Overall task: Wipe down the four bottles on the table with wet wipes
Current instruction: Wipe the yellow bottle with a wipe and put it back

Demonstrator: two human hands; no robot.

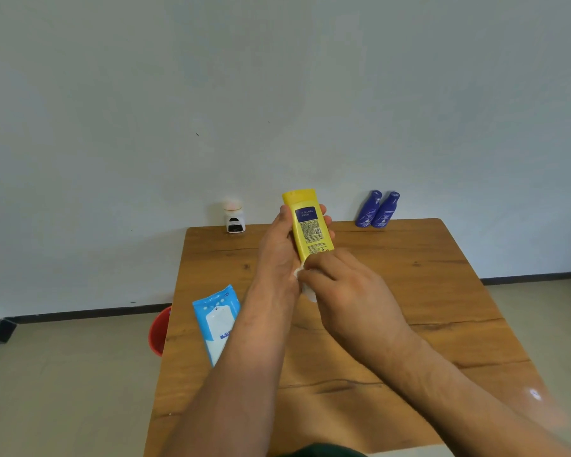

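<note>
My left hand [279, 249] grips a yellow bottle [307, 222] upright above the middle of the wooden table [409, 308], its label side facing me. My right hand [346, 288] holds a white wet wipe [305, 285] against the bottle's lower end; most of the wipe is hidden under the fingers. Two purple bottles [378, 210] stand side by side at the far right edge. A small white bottle [234, 216] with a pale pink cap stands at the far left corner.
A blue and white pack of wet wipes [215, 319] lies near the table's left edge, beside my left forearm. A red bucket [159, 331] sits on the floor just left of the table. A plain wall rises behind the table.
</note>
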